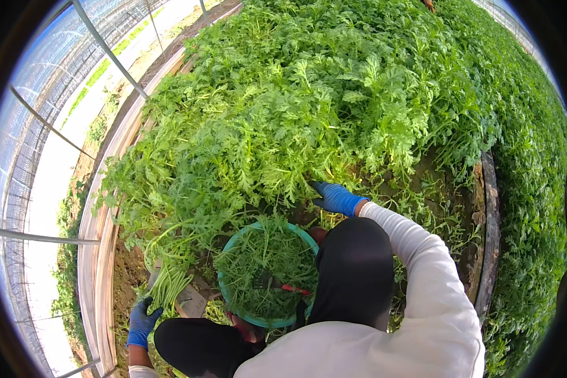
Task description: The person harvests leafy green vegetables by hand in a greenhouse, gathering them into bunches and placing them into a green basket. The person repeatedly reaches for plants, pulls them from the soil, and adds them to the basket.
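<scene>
My left hand (pixel 143 322), in a blue glove, is at the lower left, its fingers apart beside the stem ends of a bunch of cut leafy greens (pixel 170 286). No stem shows in its grasp. The bunch rests partly over a flat board (pixel 190 302). My right hand (pixel 338 197), also blue-gloved, reaches to the front edge of the standing chrysanthemum-like greens (pixel 283 141). Leaves and shade hide its fingertips, so I cannot tell whether it grips a stem. Between my knees a round teal-rimmed tub (pixel 223 283) holds loose greens and a red-handled tool (pixel 295 289).
Wooden planks (pixel 99 264) edge the bed at left, beside metal greenhouse poles (pixel 108 49) and clear sheeting. A weathered board (pixel 489 227) borders the right side, with another dense row of greens (pixel 531 245) beyond. Trimmed leaves litter the soil (pixel 430 198) right of my hand.
</scene>
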`<state>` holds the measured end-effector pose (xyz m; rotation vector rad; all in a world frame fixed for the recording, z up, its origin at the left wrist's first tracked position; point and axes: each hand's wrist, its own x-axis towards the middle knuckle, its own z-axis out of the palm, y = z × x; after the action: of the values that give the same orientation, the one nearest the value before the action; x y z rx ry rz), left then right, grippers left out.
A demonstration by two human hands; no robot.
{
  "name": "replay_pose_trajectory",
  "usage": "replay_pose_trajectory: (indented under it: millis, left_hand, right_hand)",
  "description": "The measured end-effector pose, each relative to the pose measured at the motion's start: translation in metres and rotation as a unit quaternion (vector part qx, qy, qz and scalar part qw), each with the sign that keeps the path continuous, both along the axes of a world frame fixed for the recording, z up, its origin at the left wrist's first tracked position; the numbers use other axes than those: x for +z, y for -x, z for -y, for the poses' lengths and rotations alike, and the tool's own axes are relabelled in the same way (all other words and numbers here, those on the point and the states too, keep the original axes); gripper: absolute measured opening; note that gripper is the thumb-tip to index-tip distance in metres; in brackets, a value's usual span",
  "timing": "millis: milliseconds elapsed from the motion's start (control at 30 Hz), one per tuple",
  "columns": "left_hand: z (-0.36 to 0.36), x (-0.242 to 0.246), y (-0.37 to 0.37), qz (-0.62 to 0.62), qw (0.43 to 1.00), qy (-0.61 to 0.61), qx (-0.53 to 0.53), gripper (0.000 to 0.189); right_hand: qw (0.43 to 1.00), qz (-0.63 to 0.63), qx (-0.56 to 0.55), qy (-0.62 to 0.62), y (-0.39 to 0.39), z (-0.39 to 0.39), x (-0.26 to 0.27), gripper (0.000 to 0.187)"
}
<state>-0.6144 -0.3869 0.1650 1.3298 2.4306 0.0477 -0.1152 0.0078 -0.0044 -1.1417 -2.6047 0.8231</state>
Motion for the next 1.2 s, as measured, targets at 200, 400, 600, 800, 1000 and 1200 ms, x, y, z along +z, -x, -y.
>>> replay_pose_trajectory:
  millis: [200, 400, 600, 800, 1000, 1200]
  left_hand:
    - [-0.090, 0.057, -0.112, 0.087, 0.978, 0.025, -0.188, 0.049]
    - [-0.204, 0.013, -0.181, 0.016, 0.896, 0.045, -0.441, 0.057]
    - [-0.313, -0.057, -0.251, -0.108, 0.827, 0.032, -0.551, 0.063]
    - [-0.384, -0.088, -0.250, -0.308, 0.809, -0.073, -0.495, 0.060]
    - [-0.378, -0.082, -0.140, -0.415, 0.845, -0.003, -0.338, 0.081]
    - [-0.358, -0.058, -0.096, -0.331, 0.896, 0.049, -0.291, 0.083]
  right_hand:
    - [0.972, -0.094, 0.139, -0.164, 0.053, -0.062, 0.034, 0.035]
    - [0.895, -0.301, -0.324, 0.060, -0.012, -0.151, 0.019, 0.036]
    - [0.817, -0.425, -0.342, 0.188, -0.076, -0.142, -0.022, 0.037]
    - [0.897, -0.295, -0.263, 0.198, -0.037, -0.082, 0.048, 0.031]
    - [0.842, -0.199, 0.181, 0.468, 0.036, -0.024, 0.107, 0.038]
    - [0.901, -0.001, 0.393, 0.185, 0.153, -0.007, 0.047, 0.039]
